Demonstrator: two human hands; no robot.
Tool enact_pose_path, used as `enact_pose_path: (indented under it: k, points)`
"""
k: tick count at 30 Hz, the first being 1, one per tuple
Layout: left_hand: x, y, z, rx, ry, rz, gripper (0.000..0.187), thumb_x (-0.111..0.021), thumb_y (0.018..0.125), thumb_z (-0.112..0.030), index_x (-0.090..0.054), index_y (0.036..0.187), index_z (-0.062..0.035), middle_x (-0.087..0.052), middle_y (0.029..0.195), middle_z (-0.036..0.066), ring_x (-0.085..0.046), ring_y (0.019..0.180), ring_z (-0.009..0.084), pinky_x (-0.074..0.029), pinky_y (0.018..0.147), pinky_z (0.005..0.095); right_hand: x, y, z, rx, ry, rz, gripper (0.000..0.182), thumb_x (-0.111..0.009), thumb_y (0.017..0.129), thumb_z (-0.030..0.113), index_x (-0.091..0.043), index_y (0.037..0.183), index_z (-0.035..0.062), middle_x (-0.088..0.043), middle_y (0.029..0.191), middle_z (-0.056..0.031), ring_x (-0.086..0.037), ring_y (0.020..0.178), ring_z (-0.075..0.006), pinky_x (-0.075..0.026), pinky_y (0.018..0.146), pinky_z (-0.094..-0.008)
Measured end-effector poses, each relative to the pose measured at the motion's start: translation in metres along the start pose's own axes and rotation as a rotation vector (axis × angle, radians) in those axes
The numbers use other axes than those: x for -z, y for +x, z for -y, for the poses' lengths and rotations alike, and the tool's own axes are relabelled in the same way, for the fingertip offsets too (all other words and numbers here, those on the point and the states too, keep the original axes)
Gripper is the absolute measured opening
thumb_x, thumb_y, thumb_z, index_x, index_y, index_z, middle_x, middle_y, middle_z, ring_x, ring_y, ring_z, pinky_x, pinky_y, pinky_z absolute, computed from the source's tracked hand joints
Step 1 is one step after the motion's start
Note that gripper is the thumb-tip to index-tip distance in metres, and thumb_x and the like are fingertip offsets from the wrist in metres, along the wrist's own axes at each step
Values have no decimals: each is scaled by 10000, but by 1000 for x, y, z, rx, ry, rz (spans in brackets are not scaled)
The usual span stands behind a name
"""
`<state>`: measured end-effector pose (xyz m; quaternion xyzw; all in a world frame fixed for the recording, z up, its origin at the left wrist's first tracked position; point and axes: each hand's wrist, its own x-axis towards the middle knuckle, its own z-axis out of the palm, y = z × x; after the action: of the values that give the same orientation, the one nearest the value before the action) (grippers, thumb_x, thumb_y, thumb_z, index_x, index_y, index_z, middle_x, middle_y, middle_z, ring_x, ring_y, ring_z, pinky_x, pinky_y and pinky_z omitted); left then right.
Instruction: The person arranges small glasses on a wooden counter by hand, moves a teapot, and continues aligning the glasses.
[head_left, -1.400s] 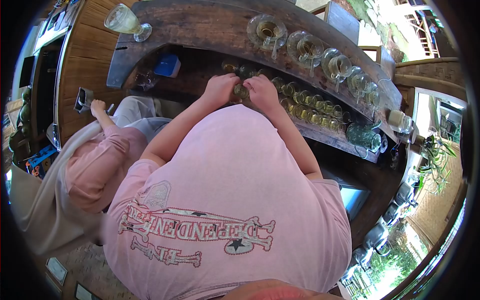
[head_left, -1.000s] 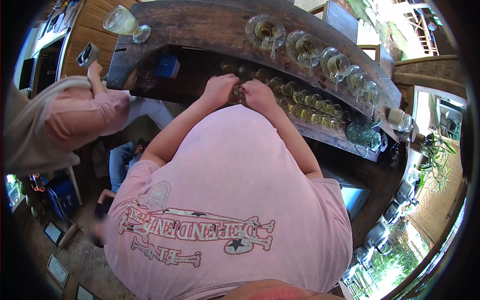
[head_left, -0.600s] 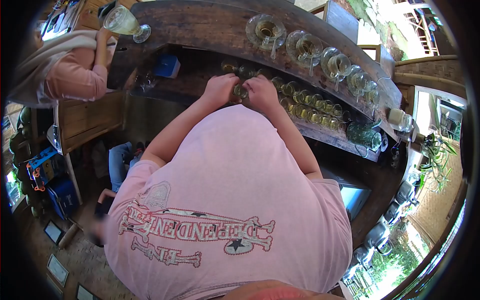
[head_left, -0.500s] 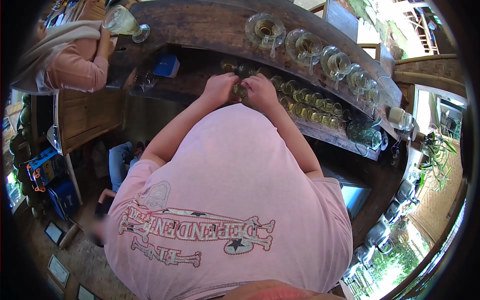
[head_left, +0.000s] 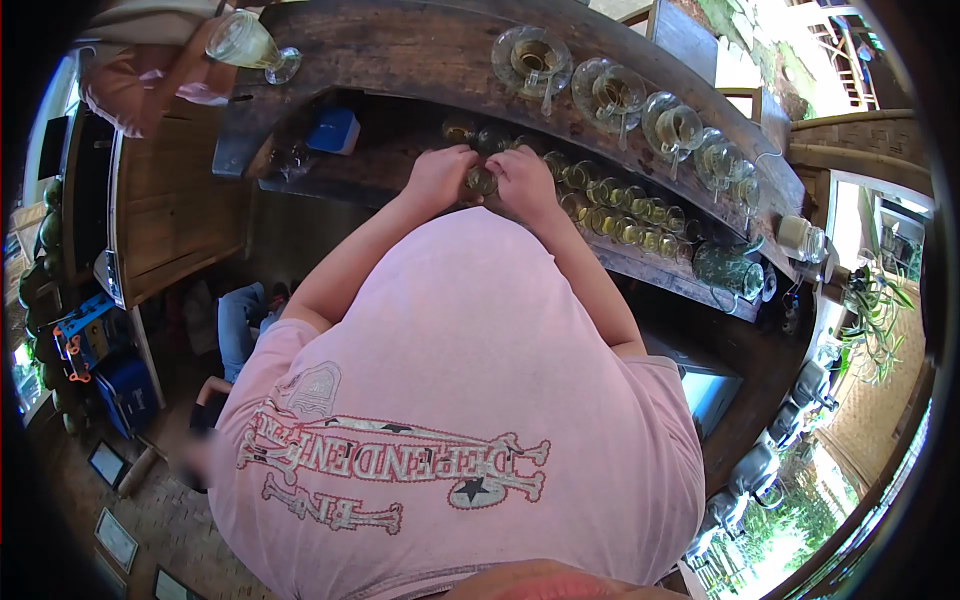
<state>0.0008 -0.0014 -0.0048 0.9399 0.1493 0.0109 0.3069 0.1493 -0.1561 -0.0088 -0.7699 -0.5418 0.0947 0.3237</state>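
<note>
A small glass point(head_left: 481, 183) with a yellowish-green tint stands between my hands, at the front edge of the lower wooden shelf. My left hand point(head_left: 438, 176) has curled fingers against its left side. From the other side, my right hand point(head_left: 525, 184) grips it with bent fingers near its rim. The fingertips are partly hidden, and what lies inside the glass is too small to make out. Just beyond my hands are more small glasses point(head_left: 460, 132). Rows of similar glasses with yellowish contents point(head_left: 627, 228) stretch along the shelf to my right.
Several glass cups on saucers with spoons point(head_left: 532, 62) line the upper wooden counter point(head_left: 400, 50). A footed glass point(head_left: 245, 42) stands at its left, near a person's sleeve point(head_left: 135, 90). A blue box point(head_left: 333, 131) sits on the lower shelf. Rightward are a large glass vessel point(head_left: 727, 270) and a jar point(head_left: 800, 238).
The person at the upper left has shifted up and away, so less of the body shows beside the counter. My hands stay almost in place around the small glass.
</note>
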Motion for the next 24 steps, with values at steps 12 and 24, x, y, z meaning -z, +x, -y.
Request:
enact_pose_path:
  k: [12, 24]
  points:
    - [0, 0, 0, -30, 8, -21, 517, -948, 684, -391, -746, 1064, -106, -722, 1027, 81, -741, 991, 336, -570, 832, 506, -7, -4, -8, 96, 38, 75, 81, -722, 918, 175, -770, 912, 110, -754, 894, -56, -689, 940, -317, -578, 796, -475]
    - [-2, 0, 3, -54, -3, -62, 496, -937, 689, -380, -747, 1058, -109, -726, 1026, 84, -741, 985, 352, -573, 830, 506, -4, -2, -6, 58, -85, 153, 103, -720, 917, 185, -749, 879, 95, -754, 909, -60, -688, 944, -313, -569, 797, -475]
